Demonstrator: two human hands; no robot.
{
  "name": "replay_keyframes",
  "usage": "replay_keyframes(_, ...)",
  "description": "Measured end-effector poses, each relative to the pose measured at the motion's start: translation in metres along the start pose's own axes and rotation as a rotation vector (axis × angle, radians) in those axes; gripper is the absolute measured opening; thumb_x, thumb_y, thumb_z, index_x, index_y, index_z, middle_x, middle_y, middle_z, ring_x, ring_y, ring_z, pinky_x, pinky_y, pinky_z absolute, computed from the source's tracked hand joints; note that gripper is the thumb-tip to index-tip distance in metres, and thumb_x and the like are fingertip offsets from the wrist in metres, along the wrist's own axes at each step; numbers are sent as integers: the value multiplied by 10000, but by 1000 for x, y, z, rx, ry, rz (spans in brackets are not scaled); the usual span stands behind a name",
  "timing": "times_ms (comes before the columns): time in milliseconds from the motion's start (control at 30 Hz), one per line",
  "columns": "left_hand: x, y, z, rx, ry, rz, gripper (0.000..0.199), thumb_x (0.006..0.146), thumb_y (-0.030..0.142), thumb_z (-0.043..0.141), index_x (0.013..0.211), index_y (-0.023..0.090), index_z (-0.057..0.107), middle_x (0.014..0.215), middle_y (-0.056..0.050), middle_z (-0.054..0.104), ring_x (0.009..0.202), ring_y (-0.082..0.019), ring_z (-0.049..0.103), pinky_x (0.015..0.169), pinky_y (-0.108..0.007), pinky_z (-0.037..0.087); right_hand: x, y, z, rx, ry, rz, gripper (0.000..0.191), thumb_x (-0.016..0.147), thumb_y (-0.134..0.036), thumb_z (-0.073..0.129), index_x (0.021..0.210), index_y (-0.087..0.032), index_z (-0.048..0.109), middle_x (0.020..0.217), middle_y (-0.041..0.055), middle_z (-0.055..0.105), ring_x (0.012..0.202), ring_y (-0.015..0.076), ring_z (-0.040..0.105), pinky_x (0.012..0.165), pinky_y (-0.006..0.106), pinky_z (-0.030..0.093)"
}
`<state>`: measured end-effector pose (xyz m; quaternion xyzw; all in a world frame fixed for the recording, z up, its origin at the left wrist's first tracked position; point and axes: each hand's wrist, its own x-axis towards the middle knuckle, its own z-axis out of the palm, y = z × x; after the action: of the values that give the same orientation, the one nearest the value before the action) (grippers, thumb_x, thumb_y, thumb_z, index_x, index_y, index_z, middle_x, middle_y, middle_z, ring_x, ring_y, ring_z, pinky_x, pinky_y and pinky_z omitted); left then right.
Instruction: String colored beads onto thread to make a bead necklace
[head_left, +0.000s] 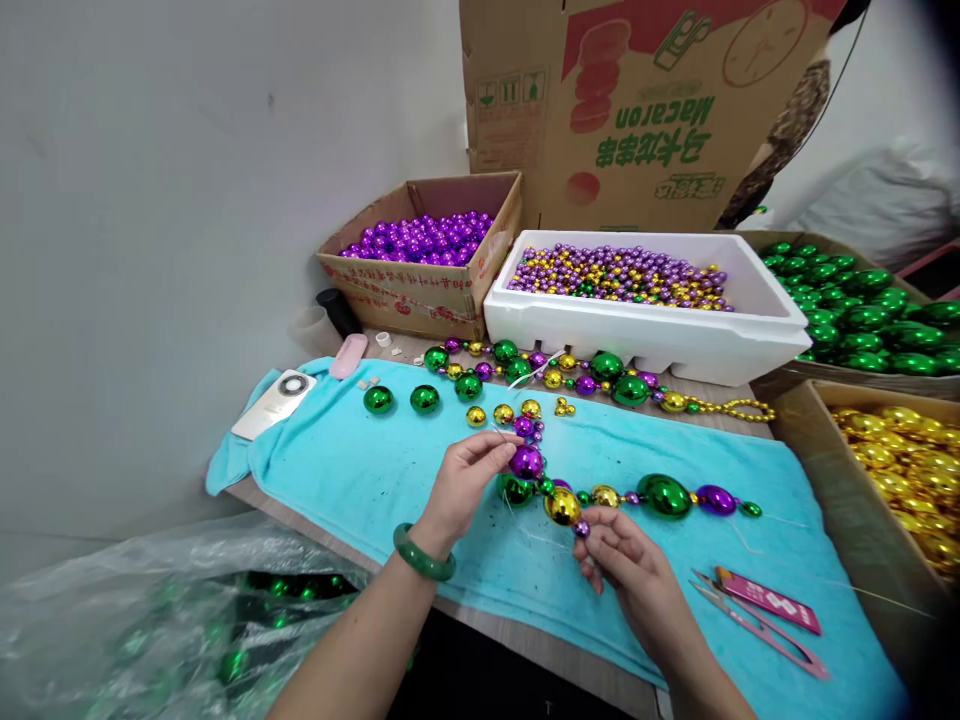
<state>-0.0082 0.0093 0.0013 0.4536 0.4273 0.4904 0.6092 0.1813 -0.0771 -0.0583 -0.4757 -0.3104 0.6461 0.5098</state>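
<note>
My left hand [466, 478], a green bangle [424, 552] on its wrist, is closed in a pinch on a thin needle at the edge of a large purple bead [526, 462]. Fine thread hangs below the fingertips. My right hand [624, 552] pinches the strand at a small lilac bead [581, 528], right beside a big gold bead [562, 505]. From there the bead strand runs right over the blue towel [315, 450], with a large green bead [667, 496] and an oval purple bead [716, 500] on it.
Pink-handled snips [772, 630] and a pink packet [772, 600] lie at right. Loose green beads [379, 400] and a phone [275, 404] are at left. Behind stand a finished strand [606, 366], a foam box [645, 335] and cartons of purple [420, 240] and gold beads [896, 465].
</note>
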Motion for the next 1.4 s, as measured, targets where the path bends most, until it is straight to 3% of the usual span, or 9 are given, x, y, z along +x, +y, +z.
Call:
replay_keyframes(200,-1,3,5,59,7,-17,110,719,250,677,741,142,673,780,-21,649,711,-107,554,684,-236,453,-5,4,-11,-114,-38,52,330,741,-401,684,951,-169,579,663,22,626,533,127,528,429,213,367)
replay_keyframes(333,-2,3,6,101,-2,-2,114,735,260,653,737,146,643,787,-21,651,710,-107,566,673,-236,456,-8,-5,-13,-406,-56,69,319,730,-407,646,937,-164,635,686,37,655,548,149,545,451,246,388)
replay_keyframes(433,-4,8,7,147,-57,17,116,764,264,623,733,152,618,717,-12,638,686,-109,576,637,-229,450,-8,-17,-13,-707,107,-74,231,729,-365,628,866,-190,691,735,45,686,647,185,583,577,306,450)
replay_keyframes(500,-5,13,12,170,-99,34,109,780,255,609,742,153,611,684,-7,630,660,-102,573,615,-219,445,-8,-27,-9,-764,214,-195,193,745,-345,617,839,-199,700,791,52,699,712,198,598,648,329,465)
replay_keyframes(633,-12,26,30,188,-168,109,101,800,248,596,766,154,615,693,-5,625,640,-94,568,602,-216,455,-7,-43,11,-511,80,-258,258,752,-351,622,939,-182,676,898,73,702,634,155,584,577,295,469)
replay_keyframes(800,-15,37,46,224,-154,259,65,800,217,597,784,163,630,751,-14,641,683,-105,595,624,-229,481,-7,-50,22,-427,-26,-172,189,738,-355,644,796,-176,650,694,35,676,522,117,536,495,252,437)
replay_keyframes(1100,22,20,27,206,-188,126,166,789,321,602,797,163,652,701,-18,648,655,-117,580,603,-244,458,-12,-45,9,-352,-87,18,260,799,-450,568,848,-202,508,607,-15,603,443,101,513,354,185,310)
replay_keyframes(1233,49,-1,22,517,-189,228,187,819,329,551,809,186,671,770,-27,667,738,-161,580,712,-302,454,-11,-41,5,-204,5,6,259,812,-444,565,874,-214,465,573,-61,523,438,78,455,374,169,290)
replay_keyframes(1400,107,-30,40,989,-298,355,176,787,146,537,851,187,696,930,-101,678,982,-256,526,974,-405,313,-15,-44,4,-117,40,-61,214,834,-371,579,922,-209,469,626,-52,512,519,83,462,455,185,341)
